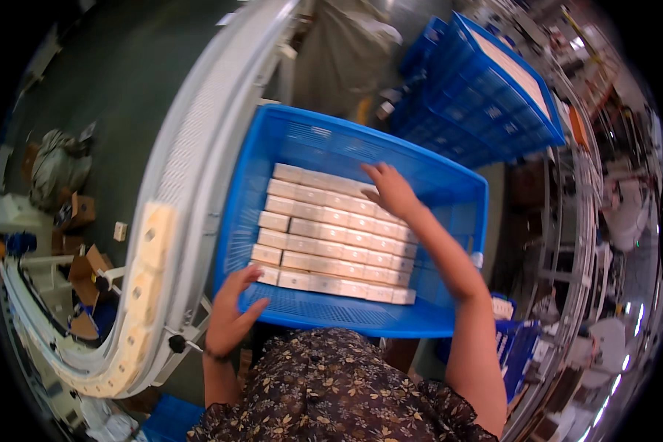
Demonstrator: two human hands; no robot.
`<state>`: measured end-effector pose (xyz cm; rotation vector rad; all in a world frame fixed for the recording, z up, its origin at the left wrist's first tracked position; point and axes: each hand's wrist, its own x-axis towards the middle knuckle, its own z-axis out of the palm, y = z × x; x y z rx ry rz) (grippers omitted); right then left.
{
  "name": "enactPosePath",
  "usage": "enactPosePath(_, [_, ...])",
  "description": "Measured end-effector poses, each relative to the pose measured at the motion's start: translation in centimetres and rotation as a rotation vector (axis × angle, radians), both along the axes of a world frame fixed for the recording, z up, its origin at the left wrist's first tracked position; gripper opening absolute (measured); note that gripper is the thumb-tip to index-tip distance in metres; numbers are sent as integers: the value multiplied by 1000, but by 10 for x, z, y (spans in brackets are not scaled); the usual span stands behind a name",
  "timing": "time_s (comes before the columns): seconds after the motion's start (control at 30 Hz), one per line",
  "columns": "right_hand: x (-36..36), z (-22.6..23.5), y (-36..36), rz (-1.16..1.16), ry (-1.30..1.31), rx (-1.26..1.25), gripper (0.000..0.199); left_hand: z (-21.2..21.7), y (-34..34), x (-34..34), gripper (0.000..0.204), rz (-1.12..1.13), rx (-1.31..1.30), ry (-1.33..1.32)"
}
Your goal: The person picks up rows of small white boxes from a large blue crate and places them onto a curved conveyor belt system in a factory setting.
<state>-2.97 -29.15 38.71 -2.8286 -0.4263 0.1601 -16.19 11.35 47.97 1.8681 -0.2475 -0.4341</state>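
Note:
A blue plastic crate (449,184) sits in front of me, its floor partly covered by neat rows of small cream-coloured boxes (331,236). My left hand (232,313) rests on the crate's near left rim with fingers spread, holding nothing. My right hand (390,188) reaches into the crate and presses flat on the far row of boxes, fingers apart, gripping nothing that I can see.
A curved white conveyor (191,155) runs along the left, carrying several cream boxes (151,247) in a line. Stacked blue crates (486,96) stand behind at the upper right. Cardboard boxes and bags (66,191) lie on the floor at left. Metal racks (589,243) line the right.

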Motion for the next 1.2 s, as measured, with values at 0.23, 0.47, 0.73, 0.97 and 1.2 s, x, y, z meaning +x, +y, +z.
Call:
enactPosePath(0.23, [-298,-198,-134,-269,829,-105,55,-236,-72,13,54,-749,866,191])
enactPosePath(0.47, [-370,-288,-144,-213,742,-308,87,-406,-38,-6,51,-853,1291,36])
enactPosePath(0.73, [-343,-350,-150,64,680,-160,99,-467,-21,1,86,-1023,1167,-87])
enactPosePath(0.97, [-371,-395,-143,-47,416,-192,94,-474,-7,13,95,-1131,902,-305])
enactPosePath(1.2, [-354,-384,-138,-73,415,-40,60,-468,-9,22,94,-1187,877,-429])
